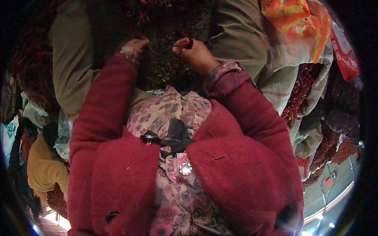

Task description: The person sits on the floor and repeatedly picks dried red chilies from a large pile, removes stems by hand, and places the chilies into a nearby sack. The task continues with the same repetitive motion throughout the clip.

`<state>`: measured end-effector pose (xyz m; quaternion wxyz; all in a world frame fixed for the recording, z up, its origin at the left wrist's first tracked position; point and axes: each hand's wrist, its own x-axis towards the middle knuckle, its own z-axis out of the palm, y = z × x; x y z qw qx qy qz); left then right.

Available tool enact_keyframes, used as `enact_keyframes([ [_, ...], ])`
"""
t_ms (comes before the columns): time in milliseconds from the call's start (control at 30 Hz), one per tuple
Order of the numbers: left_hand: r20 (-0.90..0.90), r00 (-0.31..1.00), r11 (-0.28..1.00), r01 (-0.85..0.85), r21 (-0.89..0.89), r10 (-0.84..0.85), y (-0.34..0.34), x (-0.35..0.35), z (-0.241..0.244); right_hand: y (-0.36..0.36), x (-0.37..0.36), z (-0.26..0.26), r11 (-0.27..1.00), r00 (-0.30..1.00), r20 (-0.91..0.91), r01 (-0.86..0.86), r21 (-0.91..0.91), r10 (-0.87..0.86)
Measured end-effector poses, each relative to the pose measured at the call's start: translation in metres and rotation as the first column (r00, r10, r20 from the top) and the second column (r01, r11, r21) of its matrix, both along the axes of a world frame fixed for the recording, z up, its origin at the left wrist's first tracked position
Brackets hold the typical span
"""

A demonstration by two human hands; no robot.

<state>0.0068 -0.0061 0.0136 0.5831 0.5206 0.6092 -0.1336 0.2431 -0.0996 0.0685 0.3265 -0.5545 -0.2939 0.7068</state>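
My left hand (134, 48) is at the upper middle, its fingers pinched around a small red piece (143, 36) that looks like a dried chili pepper. Across from it, my right hand (198, 54) is curled, with a dark red, curved piece (189, 43), likely another dried chili, at its thumb and forefinger. The hands are apart. Between and below them, in shadow between my knees, lies a heap of thin greenish-brown stems (161, 66) with small orange-red bits. More red pieces (141, 13) lie farther off, too dim to make out singly.
A woven sack (280, 73) stands at the right, with red dried pods (302, 85) in its folds and an orange plastic bag (298, 20) on top. A dark red heap (38, 67) rises at the left. Below it shows another person's tan clothing (44, 162).
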Motion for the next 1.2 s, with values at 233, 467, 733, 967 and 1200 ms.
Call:
enact_keyframes([
  [233, 0.294, 0.953, 0.977, 0.011, 0.211, -0.074, -0.077, 0.051, 0.067, -0.005, 0.000, 0.008, 0.989, 0.987, -0.062, -0.147, 0.000, 0.147],
  [467, 0.308, 0.951, 0.985, -0.069, 0.155, 0.018, -0.098, 0.060, 0.065, -0.009, 0.003, 0.009, 0.998, 0.998, -0.042, -0.044, -0.050, 0.042],
  [733, 0.273, 0.955, 0.988, -0.083, -0.127, 0.115, -0.098, 0.073, 0.087, -0.006, 0.011, 0.019, 0.986, 0.986, -0.026, -0.167, 0.005, 0.167],
  [967, 0.263, 0.886, 0.872, -0.250, -0.421, 0.381, -0.102, 0.074, 0.071, -0.008, 0.006, 0.024, 0.965, 0.970, 0.014, -0.244, 0.098, 0.244],
  [1200, 0.173, 0.952, 0.897, -0.163, -0.411, 0.252, -0.085, 0.044, 0.034, -0.016, 0.003, 0.043, 0.585, 0.818, 0.527, -0.548, 0.598, 0.228],
])
